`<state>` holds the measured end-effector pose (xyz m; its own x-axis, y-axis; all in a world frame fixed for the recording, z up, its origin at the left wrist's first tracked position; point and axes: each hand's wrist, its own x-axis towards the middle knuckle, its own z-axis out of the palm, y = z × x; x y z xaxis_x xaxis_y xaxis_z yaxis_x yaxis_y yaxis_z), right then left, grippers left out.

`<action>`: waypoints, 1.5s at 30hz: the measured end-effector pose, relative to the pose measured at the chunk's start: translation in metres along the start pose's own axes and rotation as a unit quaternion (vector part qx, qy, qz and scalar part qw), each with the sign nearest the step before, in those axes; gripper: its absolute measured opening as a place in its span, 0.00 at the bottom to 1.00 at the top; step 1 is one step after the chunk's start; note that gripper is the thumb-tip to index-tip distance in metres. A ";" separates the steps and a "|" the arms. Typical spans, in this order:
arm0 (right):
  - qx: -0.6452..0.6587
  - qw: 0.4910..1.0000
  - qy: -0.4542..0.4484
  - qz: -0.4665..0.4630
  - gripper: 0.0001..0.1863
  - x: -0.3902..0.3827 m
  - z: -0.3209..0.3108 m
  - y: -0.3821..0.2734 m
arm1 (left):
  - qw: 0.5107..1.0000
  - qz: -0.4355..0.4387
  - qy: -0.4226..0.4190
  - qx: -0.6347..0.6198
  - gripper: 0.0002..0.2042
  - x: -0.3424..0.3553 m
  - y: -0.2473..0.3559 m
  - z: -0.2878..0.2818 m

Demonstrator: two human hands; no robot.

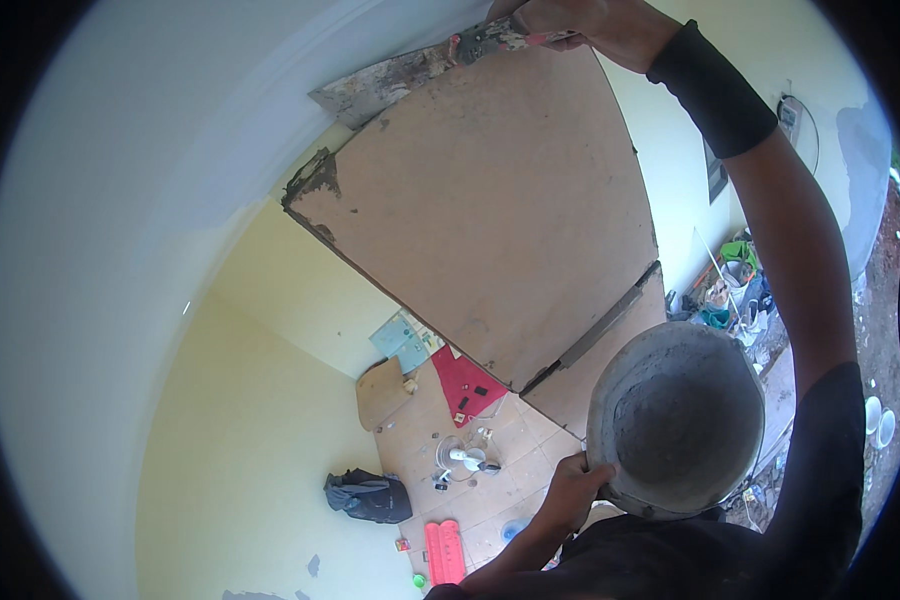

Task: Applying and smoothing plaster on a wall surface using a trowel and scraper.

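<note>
My left hand (574, 494) grips the near-left rim of a round grey basin (685, 415), its thumb over the edge. A coat of grey, cement-like material covers the inside of the basin. Up at the top, my raised right hand (595, 25) is closed round a flat trowel (385, 85), whose long blade is stained and caked with grey. The blade points left, close to the pale upper surface (220, 130); whether it touches cannot be made out. Below the trowel spreads a large tan board (490, 210) with chipped, dark edges.
A second tan board (615, 350) adjoins the first across a dark gap. Far below on the tiled floor lie a red cloth (462, 385), a fan (465, 457), a dark bag (368, 496) and a pink-red object (445, 550). Cluttered buckets and bags (735, 285) stand at right.
</note>
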<state>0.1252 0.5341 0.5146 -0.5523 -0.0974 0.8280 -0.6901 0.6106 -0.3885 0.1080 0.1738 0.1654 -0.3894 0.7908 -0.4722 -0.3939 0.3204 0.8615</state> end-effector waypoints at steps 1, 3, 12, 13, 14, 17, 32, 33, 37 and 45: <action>0.020 1.000 -0.001 -0.001 0.16 0.000 -0.004 0.000 | 1.000 0.001 -0.002 0.002 0.17 -0.002 0.000 0.001; -0.003 1.000 0.008 0.016 0.16 -0.010 -0.017 0.005 | 1.000 0.006 -0.002 -0.018 0.17 0.001 -0.001 0.003; -0.099 0.991 0.055 0.076 0.16 -0.034 -0.069 0.007 | 1.000 -0.006 -0.006 -0.015 0.19 0.001 0.001 0.000; -0.094 0.991 0.060 0.070 0.16 -0.036 -0.076 0.011 | 1.000 -0.007 -0.008 -0.009 0.19 0.001 0.001 0.001; -0.104 0.990 0.065 0.074 0.16 -0.041 -0.086 0.010 | 1.000 0.009 -0.004 -0.026 0.17 0.003 -0.002 0.004; -0.136 0.985 0.065 0.082 0.16 -0.052 -0.109 0.012 | 0.999 0.021 -0.007 -0.044 0.16 0.010 -0.004 0.009; -0.163 0.984 0.068 -0.014 0.14 -0.041 -0.084 -0.008 | 1.000 0.005 0.003 -0.018 0.17 0.018 -0.005 0.006; -0.155 0.986 0.054 -0.021 0.14 -0.033 -0.074 -0.008 | 1.000 0.009 0.008 -0.016 0.17 0.020 -0.004 0.005; -0.143 0.986 0.020 -0.078 0.15 -0.010 -0.047 0.000 | 1.000 -0.003 0.001 -0.011 0.17 0.016 0.002 0.011; -0.161 0.986 0.023 0.025 0.19 -0.015 -0.073 0.000 | 1.000 0.012 -0.003 -0.028 0.17 0.019 -0.004 0.011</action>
<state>0.1673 0.5933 0.5319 -0.5547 -0.0305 0.8315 -0.4742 0.8327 -0.2858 0.1113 0.1931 0.1549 -0.3946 0.8005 -0.4511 -0.4313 0.2722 0.8602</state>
